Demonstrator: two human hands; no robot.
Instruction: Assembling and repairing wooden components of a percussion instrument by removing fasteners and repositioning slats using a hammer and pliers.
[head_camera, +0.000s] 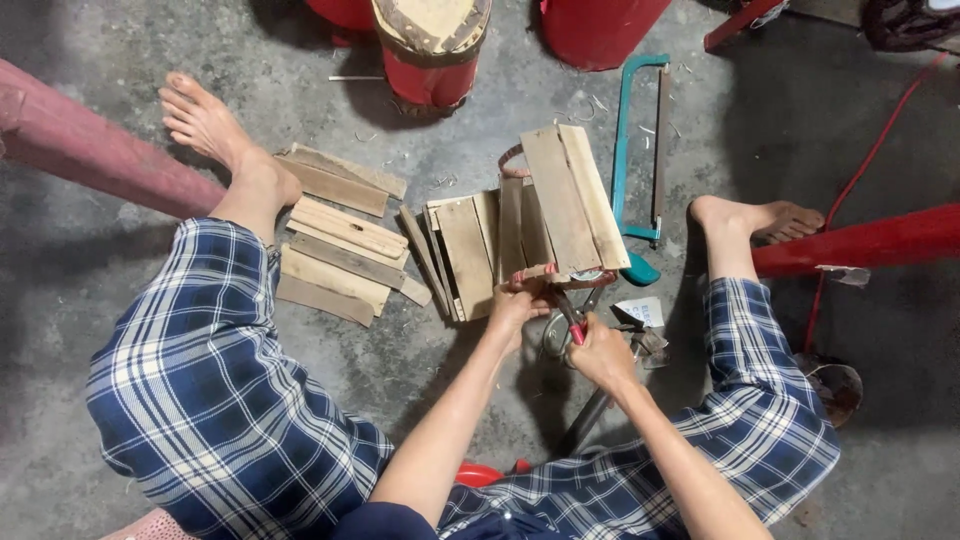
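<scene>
Left hand (517, 307) closed around a reddish curved strip (545, 274) at rough flat wooden slats (570, 200), right hand (603, 352) gripping red-handled metal pliers (574, 322), teal hacksaw (640, 160) beside, on grey concrete floor (480, 380).

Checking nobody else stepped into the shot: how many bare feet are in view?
2. One foot rests upper left by the loose wooden slats; the other foot is at right, beside the green-framed saw.

Both hands — left (515, 308), right (600, 352) — closed, arms reaching forward.
</scene>
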